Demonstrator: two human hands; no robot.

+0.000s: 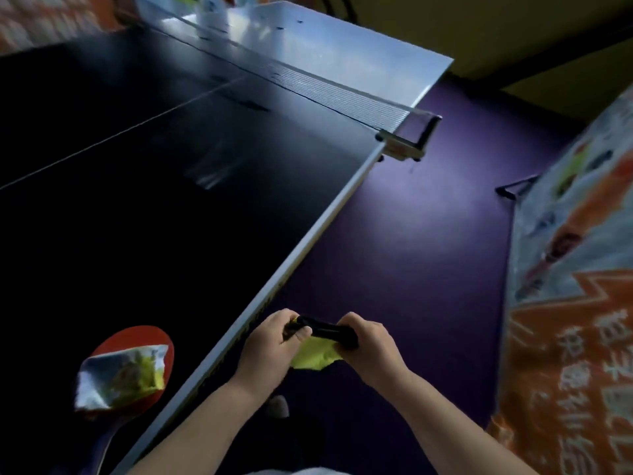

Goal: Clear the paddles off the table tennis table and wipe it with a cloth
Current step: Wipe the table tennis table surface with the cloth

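View from my head, standing at the long side of the worktop [171,234]. Both my hands are off its edge, above the purple floor [411,252]. My left hand [270,341] and my right hand [370,347] are each curled round one end of a black item [330,330]; what it is I cannot tell. A yellow cloth [315,354] hangs crumpled just below it, between the two hands and touching both. On the worktop, near its edge and near me, lies a red paddle [137,334], handle pointing toward me; a crinkled silver wrapper [120,375] lies on its blade. The net [342,94] crosses the worktop well beyond. A printed banner [565,303] stands at my right.

Step in hand, as I judge it: readying the cloth, with the clearing unfinished, since one paddle lies on the surface. Next move, as I judge it: free one hand from the black item, lift wrapper and paddle away, and only then lay the cloth flat on the dark surface. The wrapper looks light and loose, and may slide off the blade if the paddle is tilted.
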